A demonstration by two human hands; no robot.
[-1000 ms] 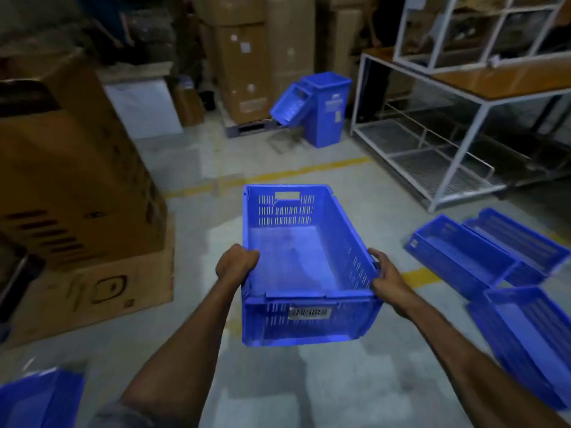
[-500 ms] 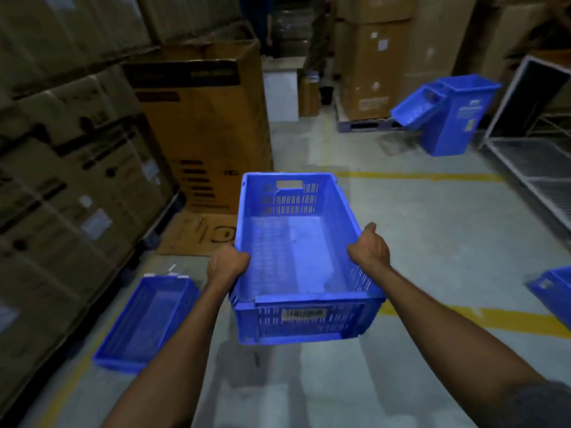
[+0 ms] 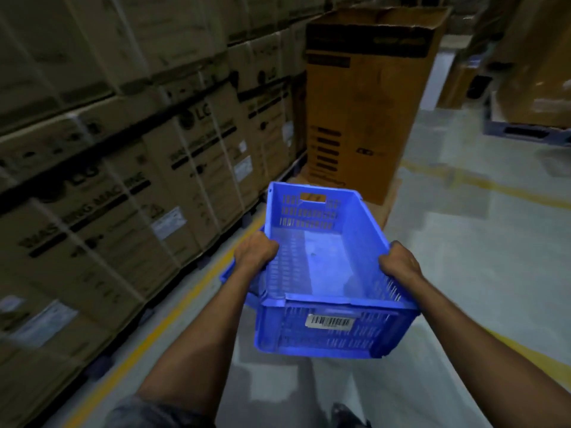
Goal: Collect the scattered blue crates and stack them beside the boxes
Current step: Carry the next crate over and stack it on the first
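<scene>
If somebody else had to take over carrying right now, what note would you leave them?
Left hand grips the blue crate by its left rim; right hand grips its right rim.
The crate is empty and held off the floor.
A second blue crate lies on the floor partly under it, beside the stacked boxes.
Done: this crate is picked up and brought to the boxes.
Left: set it into the second crate, then fetch any others; none show here.

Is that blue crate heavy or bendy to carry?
Probably light: the blue crate is empty, with slotted walls. It looks stiff, not sagging though the left hand and right hand grip only its side rims. Unlikely to roll: flat bottom.
</scene>
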